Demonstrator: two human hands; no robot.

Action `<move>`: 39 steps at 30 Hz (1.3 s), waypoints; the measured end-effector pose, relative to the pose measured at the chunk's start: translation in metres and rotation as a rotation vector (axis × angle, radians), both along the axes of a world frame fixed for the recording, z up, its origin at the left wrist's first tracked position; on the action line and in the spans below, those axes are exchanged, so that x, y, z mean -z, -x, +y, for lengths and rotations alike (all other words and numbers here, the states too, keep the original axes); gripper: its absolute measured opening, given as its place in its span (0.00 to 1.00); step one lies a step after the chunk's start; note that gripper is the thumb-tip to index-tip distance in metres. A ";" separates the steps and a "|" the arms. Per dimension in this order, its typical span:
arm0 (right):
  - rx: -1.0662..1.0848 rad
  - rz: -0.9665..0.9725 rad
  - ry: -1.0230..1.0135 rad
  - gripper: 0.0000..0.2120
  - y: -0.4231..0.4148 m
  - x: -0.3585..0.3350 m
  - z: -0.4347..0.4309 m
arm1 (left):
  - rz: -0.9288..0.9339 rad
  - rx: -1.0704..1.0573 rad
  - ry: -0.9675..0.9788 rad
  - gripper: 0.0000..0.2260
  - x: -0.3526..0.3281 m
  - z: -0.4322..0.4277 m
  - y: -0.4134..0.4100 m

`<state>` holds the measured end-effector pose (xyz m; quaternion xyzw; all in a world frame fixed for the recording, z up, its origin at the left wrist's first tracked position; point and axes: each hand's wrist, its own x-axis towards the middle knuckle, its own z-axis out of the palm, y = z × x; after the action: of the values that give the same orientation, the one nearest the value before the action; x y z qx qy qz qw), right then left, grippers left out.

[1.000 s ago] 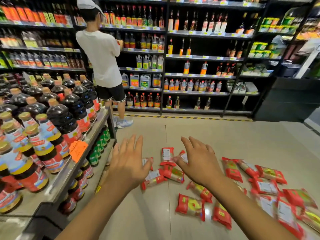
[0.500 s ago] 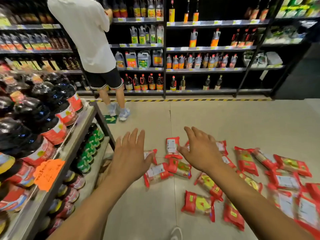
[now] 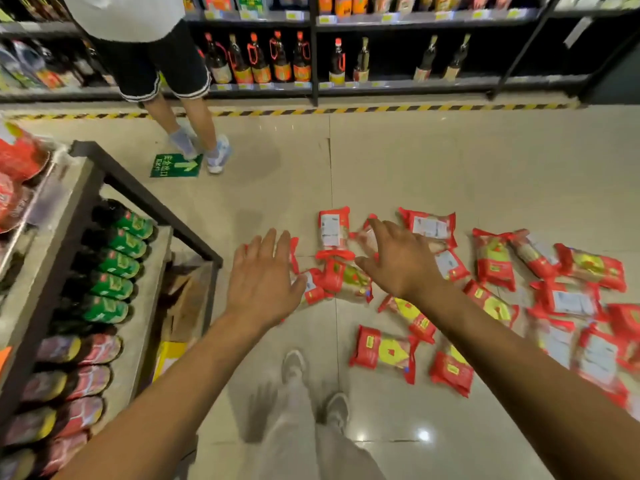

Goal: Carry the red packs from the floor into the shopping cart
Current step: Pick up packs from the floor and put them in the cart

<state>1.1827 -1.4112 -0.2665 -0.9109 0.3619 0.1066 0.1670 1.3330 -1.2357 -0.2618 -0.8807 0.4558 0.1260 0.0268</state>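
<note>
Several red packs lie scattered on the beige tiled floor, from the middle of the view out to the right edge. One pack [image 3: 334, 228] lies upright with its white label up, and another [image 3: 381, 353] lies nearer my feet. My left hand [image 3: 263, 282] hovers with fingers spread over the leftmost packs [image 3: 313, 289], hiding part of them. My right hand [image 3: 398, 259] reaches out, fingers apart, above the packs in the middle. Neither hand holds anything. No shopping cart is in view.
A low shelf unit [image 3: 86, 209] with green-labelled and red-labelled bottles stands close on my left. A person in dark shorts [image 3: 162, 64] stands at the far bottle shelves [image 3: 311, 46]. A yellow-black floor stripe [image 3: 381, 108] runs along them. My shoes [image 3: 294, 365] show below.
The view has tilted down and closer to the floor. Both hands have stretched further forward and down over the packs, still spread and holding nothing.
</note>
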 end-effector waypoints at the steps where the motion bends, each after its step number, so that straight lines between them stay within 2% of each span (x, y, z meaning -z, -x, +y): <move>1: 0.005 0.024 -0.012 0.37 -0.002 0.017 -0.008 | 0.008 0.008 -0.017 0.36 0.015 -0.007 -0.006; 4: 0.010 0.076 -0.038 0.37 -0.007 0.071 -0.030 | 0.042 0.032 -0.002 0.37 0.073 -0.026 -0.025; 8: 0.022 0.157 -0.068 0.36 -0.018 0.165 -0.062 | 0.060 0.012 -0.088 0.38 0.171 -0.054 -0.051; 15: 0.049 0.254 -0.176 0.35 -0.052 0.373 -0.093 | 0.101 0.009 -0.158 0.37 0.384 -0.094 -0.091; 20: 0.049 0.277 -0.249 0.37 -0.077 0.525 -0.111 | 0.126 0.047 -0.272 0.41 0.533 -0.118 -0.118; 25: 0.077 0.303 -0.286 0.40 -0.094 0.644 -0.134 | 0.118 0.061 -0.345 0.45 0.646 -0.130 -0.147; 32: 0.009 0.304 -0.300 0.50 -0.127 0.749 -0.172 | 0.182 0.114 -0.483 0.51 0.747 -0.155 -0.183; 35: -0.037 0.283 -0.327 0.56 -0.134 0.773 -0.186 | 0.205 0.086 -0.523 0.52 0.777 -0.156 -0.186; 39: -0.072 0.275 -0.361 0.63 -0.134 0.794 -0.196 | 0.335 0.011 -0.524 0.55 0.806 -0.147 -0.189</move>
<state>1.3164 -1.6068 -1.0600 -0.8554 0.3236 0.2988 0.2725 1.5222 -1.3825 -1.0675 -0.8082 0.4107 0.3824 0.1785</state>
